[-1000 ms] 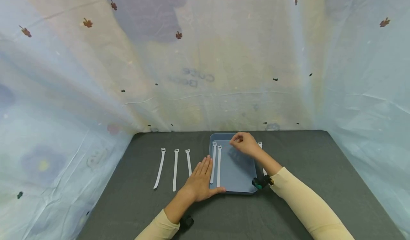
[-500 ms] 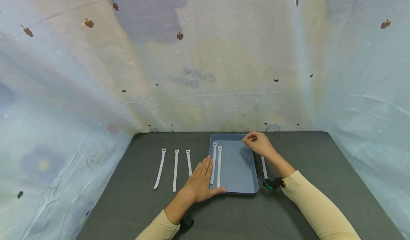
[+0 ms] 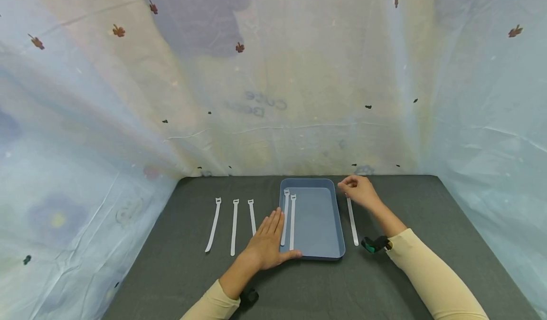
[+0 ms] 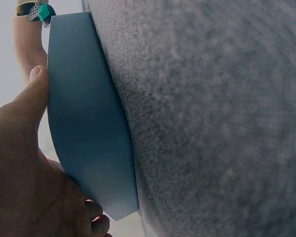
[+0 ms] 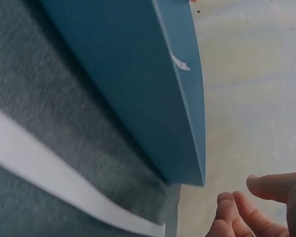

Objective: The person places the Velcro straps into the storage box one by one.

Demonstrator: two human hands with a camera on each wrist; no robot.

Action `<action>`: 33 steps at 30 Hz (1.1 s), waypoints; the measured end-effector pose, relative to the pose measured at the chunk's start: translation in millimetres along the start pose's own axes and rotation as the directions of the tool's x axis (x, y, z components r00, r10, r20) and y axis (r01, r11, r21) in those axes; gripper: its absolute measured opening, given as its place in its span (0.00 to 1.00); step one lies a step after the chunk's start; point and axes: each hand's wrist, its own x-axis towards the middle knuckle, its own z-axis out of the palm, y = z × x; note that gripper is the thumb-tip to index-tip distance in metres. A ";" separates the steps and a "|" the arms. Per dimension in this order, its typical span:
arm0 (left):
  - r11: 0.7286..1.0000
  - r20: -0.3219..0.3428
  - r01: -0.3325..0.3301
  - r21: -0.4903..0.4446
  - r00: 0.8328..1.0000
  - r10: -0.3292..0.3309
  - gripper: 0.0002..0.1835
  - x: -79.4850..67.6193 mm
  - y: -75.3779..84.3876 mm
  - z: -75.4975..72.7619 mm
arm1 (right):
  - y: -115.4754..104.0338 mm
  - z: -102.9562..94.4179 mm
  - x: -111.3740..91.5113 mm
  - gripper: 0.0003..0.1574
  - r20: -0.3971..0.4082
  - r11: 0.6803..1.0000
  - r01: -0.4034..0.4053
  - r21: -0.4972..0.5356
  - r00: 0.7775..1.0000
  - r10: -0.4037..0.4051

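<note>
A shallow blue-grey tray [image 3: 318,220] lies on the dark table, with two white slotted-head cable ties [image 3: 292,222] along its left side. My left hand [image 3: 267,244] rests on the tray's near left corner, fingers straight and thumb along the near edge. In the left wrist view its thumb [image 4: 34,89] touches the tray wall [image 4: 89,108]. Just right of the tray, my right hand [image 3: 359,191] is over the slotted end of another white cable tie [image 3: 352,222]. The right wrist view shows its thumb and fingertips apart, nothing between them, and that cable tie [image 5: 64,182] lying flat.
Left of the tray several white cable ties [image 3: 234,227] lie spaced out on the dark cloth-covered table [image 3: 192,282]; my left hand partly hides the nearest one. A patterned plastic sheet [image 3: 273,73] hangs behind the table and at both sides.
My right hand has moved right, from above the tray to the cable tie beyond its right edge, uncovering most of that tie. The left hand and tray have stayed put.
</note>
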 end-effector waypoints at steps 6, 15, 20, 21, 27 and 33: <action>1.000 -0.008 -0.013 -0.013 1.000 0.013 0.67 -1.0 0.2 -0.1 | 17.2 -4.3 2.5 0.20 -0.029 1.000 -0.022 0.003 0.999 0.022; 1.000 -0.015 -0.009 -0.012 1.000 0.009 0.66 -2.5 1.3 -1.8 | 34.3 -7.3 3.9 0.18 -0.044 0.998 -0.067 -0.005 0.997 0.067; 1.000 -0.013 -0.006 -0.008 1.000 0.006 0.66 -2.7 1.0 -1.9 | 40.3 -7.9 3.4 0.18 -0.039 0.996 -0.081 -0.023 0.996 0.080; 1.000 -0.014 -0.007 -0.010 1.000 0.007 0.66 -2.8 1.0 -1.9 | 41.4 -7.8 3.0 0.18 -0.038 0.996 -0.083 -0.024 0.996 0.082; 1.000 -0.018 -0.009 -0.013 1.000 0.009 0.66 -2.4 1.0 -1.8 | 47.0 -5.6 -0.9 0.15 -0.035 0.995 -0.100 -0.020 0.994 0.099; 0.999 -0.035 -0.016 -0.032 0.999 0.015 0.67 -0.4 -2.6 4.2 | 51.9 -4.6 -3.7 0.16 -0.021 0.994 -0.111 -0.012 0.994 0.110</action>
